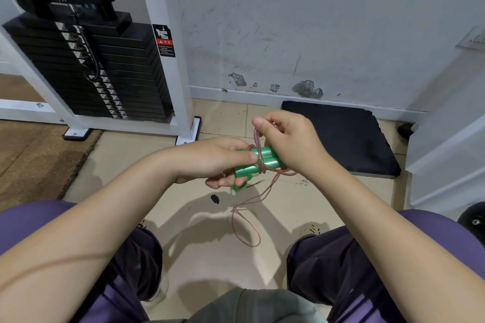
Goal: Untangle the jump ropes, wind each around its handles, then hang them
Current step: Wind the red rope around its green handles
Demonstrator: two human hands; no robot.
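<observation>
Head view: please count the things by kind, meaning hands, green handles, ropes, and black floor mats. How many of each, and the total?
Hands: 2, left hand and right hand
Green handles: 2, held side by side
Ropes: 1, pink rope
Black floor mats: 1, black mat
Total: 6

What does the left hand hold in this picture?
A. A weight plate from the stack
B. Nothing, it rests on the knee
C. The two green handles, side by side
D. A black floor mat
C: the left hand grips the green handles together, while the right hand pulls the pink rope around them.
</observation>
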